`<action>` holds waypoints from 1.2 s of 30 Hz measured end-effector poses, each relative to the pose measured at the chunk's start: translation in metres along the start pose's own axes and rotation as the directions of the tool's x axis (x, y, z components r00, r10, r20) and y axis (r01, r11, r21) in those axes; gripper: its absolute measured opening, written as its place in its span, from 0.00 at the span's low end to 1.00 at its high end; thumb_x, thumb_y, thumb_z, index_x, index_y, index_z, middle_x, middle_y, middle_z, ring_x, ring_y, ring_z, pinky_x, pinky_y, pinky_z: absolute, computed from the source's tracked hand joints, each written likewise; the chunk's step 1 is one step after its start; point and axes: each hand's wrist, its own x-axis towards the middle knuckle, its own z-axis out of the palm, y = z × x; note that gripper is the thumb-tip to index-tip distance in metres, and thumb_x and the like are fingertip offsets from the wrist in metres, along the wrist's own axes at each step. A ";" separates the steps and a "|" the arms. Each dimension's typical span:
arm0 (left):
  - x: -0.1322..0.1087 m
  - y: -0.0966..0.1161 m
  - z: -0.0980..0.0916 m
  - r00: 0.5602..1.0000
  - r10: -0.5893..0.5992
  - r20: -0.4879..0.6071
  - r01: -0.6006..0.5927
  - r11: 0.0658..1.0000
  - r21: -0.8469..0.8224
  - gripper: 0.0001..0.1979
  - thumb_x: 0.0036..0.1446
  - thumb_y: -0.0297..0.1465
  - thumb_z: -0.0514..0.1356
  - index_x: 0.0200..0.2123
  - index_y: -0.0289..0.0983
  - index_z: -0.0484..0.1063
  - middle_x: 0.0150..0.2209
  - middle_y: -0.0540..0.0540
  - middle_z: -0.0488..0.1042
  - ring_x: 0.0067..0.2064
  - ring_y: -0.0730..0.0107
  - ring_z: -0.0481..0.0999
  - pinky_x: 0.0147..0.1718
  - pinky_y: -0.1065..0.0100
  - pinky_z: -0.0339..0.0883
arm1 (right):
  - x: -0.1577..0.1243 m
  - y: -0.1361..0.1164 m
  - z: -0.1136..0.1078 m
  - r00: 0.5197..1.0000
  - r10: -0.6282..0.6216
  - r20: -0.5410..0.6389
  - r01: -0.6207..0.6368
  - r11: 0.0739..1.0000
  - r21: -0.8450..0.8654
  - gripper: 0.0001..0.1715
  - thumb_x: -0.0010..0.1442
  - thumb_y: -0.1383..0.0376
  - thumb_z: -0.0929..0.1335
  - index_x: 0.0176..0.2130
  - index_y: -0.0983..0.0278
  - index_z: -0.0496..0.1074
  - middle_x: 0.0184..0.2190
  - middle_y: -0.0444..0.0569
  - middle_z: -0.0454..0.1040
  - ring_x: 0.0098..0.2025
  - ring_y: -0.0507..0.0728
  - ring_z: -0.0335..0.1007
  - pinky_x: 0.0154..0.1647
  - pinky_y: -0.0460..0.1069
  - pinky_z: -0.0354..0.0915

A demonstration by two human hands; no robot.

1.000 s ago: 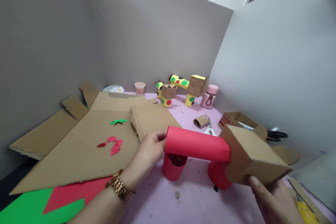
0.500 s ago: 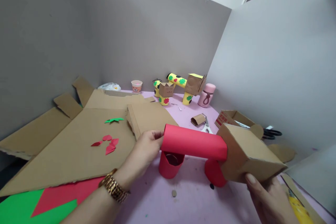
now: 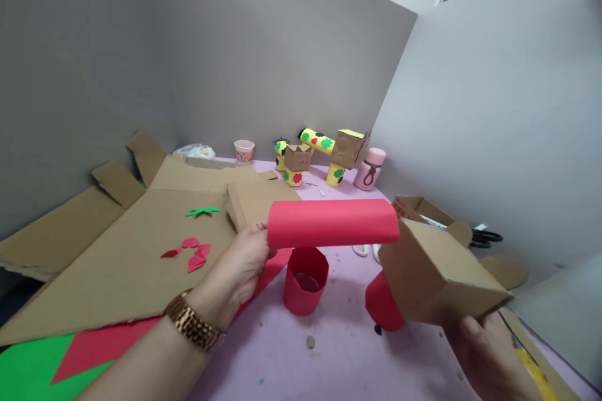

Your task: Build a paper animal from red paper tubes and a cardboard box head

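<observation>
The purple table point(image 3: 371, 366) offers its widest stretch at the bottom middle of the frame, marked by small specks; the flat cardboard point(image 3: 136, 250) bounds it at left, and the small box point(image 3: 416, 202) with black-handled scissors point(image 3: 486, 238) crowds the right side; the grey wall point(image 3: 282, 62) closes off the back. The red tube point(image 3: 333, 223) is in the centre, raised just above the rim of an upright red cylinder point(image 3: 303, 294); its long axis runs left to right, nearly level, its right end overlapping the corner of a cardboard box point(image 3: 446, 269), though whether they touch one cannot tell. The left hand point(image 3: 249, 254) is clamped on the tube's left end; the right hand point(image 3: 491, 351), at lower right, is clamped on the box's lower edge, most fingers hidden; the box sits tilted, partly covering a second red cylinder point(image 3: 383, 310).
</observation>
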 end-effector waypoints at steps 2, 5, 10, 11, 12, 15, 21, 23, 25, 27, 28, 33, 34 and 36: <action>0.000 -0.002 0.000 0.999 -0.017 0.033 0.018 0.999 -0.044 0.18 0.42 0.25 0.64 0.40 0.38 0.78 0.31 0.46 0.82 0.39 0.60 0.79 0.33 0.68 0.68 | 0.001 0.001 0.001 1.000 0.021 0.021 -0.021 1.000 0.001 0.47 0.39 0.51 0.76 0.56 0.57 0.62 0.51 0.52 0.74 0.57 0.65 0.62 0.46 0.53 0.69; 0.002 -0.006 0.000 0.994 -0.021 0.111 0.035 0.991 -0.132 0.15 0.44 0.25 0.62 0.39 0.37 0.78 0.30 0.46 0.82 0.35 0.60 0.79 0.31 0.67 0.69 | 0.003 0.003 0.001 0.998 0.033 0.049 -0.032 0.999 -0.013 0.42 0.42 0.56 0.76 0.55 0.58 0.64 0.51 0.51 0.74 0.56 0.64 0.63 0.46 0.53 0.70; 0.003 -0.004 0.002 0.998 -0.010 0.062 0.017 0.992 -0.125 0.19 0.41 0.22 0.63 0.40 0.38 0.77 0.34 0.46 0.82 0.37 0.61 0.80 0.30 0.69 0.69 | 0.005 -0.004 0.006 0.997 -0.051 -0.059 0.053 0.998 0.030 0.44 0.42 0.56 0.76 0.56 0.55 0.62 0.51 0.46 0.73 0.57 0.61 0.62 0.51 0.52 0.66; 0.003 -0.003 0.002 0.999 -0.009 0.052 0.015 0.993 -0.117 0.20 0.40 0.22 0.63 0.41 0.37 0.77 0.35 0.45 0.82 0.37 0.60 0.79 0.31 0.69 0.69 | 0.006 -0.007 0.007 0.993 -0.067 -0.097 0.071 0.996 0.045 0.44 0.43 0.56 0.76 0.57 0.54 0.62 0.52 0.46 0.73 0.58 0.61 0.62 0.54 0.54 0.64; 0.002 -0.002 0.003 0.999 -0.007 0.040 0.012 0.994 -0.110 0.22 0.39 0.21 0.63 0.41 0.37 0.77 0.36 0.45 0.82 0.38 0.59 0.79 0.31 0.69 0.69 | 0.006 -0.011 0.008 0.988 -0.078 -0.132 0.086 0.995 0.058 0.43 0.44 0.56 0.76 0.57 0.54 0.61 0.52 0.45 0.73 0.58 0.61 0.61 0.57 0.56 0.61; 0.000 -0.001 0.002 1.000 -0.007 0.010 0.008 0.994 -0.105 0.23 0.37 0.20 0.63 0.42 0.37 0.77 0.37 0.44 0.82 0.38 0.57 0.79 0.31 0.67 0.70 | 0.007 -0.017 0.010 0.980 -0.116 -0.160 0.128 0.989 0.068 0.42 0.46 0.56 0.75 0.57 0.53 0.60 0.51 0.44 0.73 0.58 0.62 0.60 0.61 0.60 0.55; 0.001 -0.009 -0.001 0.995 -0.056 0.079 0.063 0.994 -0.091 0.17 0.44 0.26 0.62 0.41 0.36 0.77 0.36 0.41 0.81 0.35 0.59 0.79 0.27 0.68 0.69 | 0.004 -0.011 0.012 0.986 -0.157 -0.048 0.157 0.988 -0.004 0.40 0.46 0.61 0.75 0.56 0.58 0.63 0.48 0.48 0.76 0.59 0.62 0.60 0.56 0.58 0.61; 0.001 -0.011 0.000 0.996 -0.060 0.071 0.065 0.995 -0.071 0.15 0.45 0.28 0.62 0.40 0.36 0.78 0.35 0.41 0.81 0.33 0.60 0.79 0.26 0.68 0.69 | 0.003 -0.008 0.011 0.989 -0.145 -0.019 0.145 0.989 -0.024 0.38 0.45 0.62 0.75 0.55 0.60 0.64 0.48 0.50 0.76 0.59 0.63 0.60 0.52 0.56 0.65; 0.000 -0.012 0.001 0.996 -0.072 0.045 0.074 0.996 -0.040 0.14 0.46 0.28 0.62 0.39 0.37 0.78 0.35 0.42 0.81 0.32 0.62 0.78 0.26 0.69 0.69 | 0.003 -0.006 0.011 0.993 -0.120 0.000 0.120 0.991 -0.051 0.37 0.45 0.62 0.75 0.54 0.61 0.65 0.48 0.50 0.76 0.59 0.63 0.60 0.49 0.53 0.68; -0.002 -0.012 0.002 0.996 -0.080 0.042 0.081 0.996 -0.023 0.13 0.45 0.29 0.62 0.38 0.37 0.79 0.33 0.43 0.81 0.32 0.62 0.78 0.26 0.69 0.68 | 0.003 -0.005 0.010 0.995 -0.095 0.016 0.096 0.993 -0.072 0.36 0.47 0.61 0.75 0.54 0.61 0.65 0.48 0.50 0.76 0.59 0.62 0.60 0.46 0.52 0.69; -0.002 -0.012 0.003 0.996 -0.075 0.055 0.076 0.997 -0.018 0.13 0.45 0.29 0.62 0.37 0.37 0.79 0.33 0.43 0.81 0.32 0.62 0.78 0.26 0.70 0.68 | 0.003 -0.004 0.009 0.996 -0.085 0.021 0.087 0.994 -0.073 0.36 0.47 0.61 0.75 0.54 0.61 0.65 0.48 0.50 0.76 0.59 0.62 0.60 0.46 0.51 0.69; -0.003 -0.015 0.003 0.993 -0.033 0.113 0.033 0.999 -0.002 0.10 0.46 0.30 0.62 0.32 0.35 0.80 0.25 0.43 0.81 0.31 0.61 0.79 0.28 0.69 0.67 | 0.004 0.004 0.004 0.998 -0.059 0.006 0.060 0.997 -0.051 0.38 0.44 0.60 0.75 0.54 0.60 0.65 0.48 0.50 0.75 0.58 0.63 0.60 0.49 0.53 0.66; -0.002 -0.016 0.002 0.994 -0.027 0.107 0.027 1.000 0.004 0.09 0.46 0.29 0.62 0.31 0.35 0.80 0.24 0.44 0.80 0.30 0.61 0.79 0.29 0.68 0.67 | 0.004 0.005 0.003 0.998 -0.058 0.002 0.058 0.997 -0.047 0.38 0.44 0.60 0.75 0.54 0.60 0.65 0.48 0.50 0.75 0.58 0.63 0.60 0.50 0.53 0.65; -0.001 -0.019 0.002 0.997 -0.026 0.079 0.024 0.999 0.031 0.08 0.45 0.29 0.63 0.30 0.36 0.80 0.23 0.45 0.80 0.30 0.61 0.79 0.31 0.67 0.68 | 0.004 0.007 0.002 0.998 -0.064 0.000 0.064 0.997 -0.041 0.39 0.44 0.59 0.75 0.54 0.60 0.65 0.48 0.51 0.75 0.58 0.63 0.60 0.51 0.53 0.64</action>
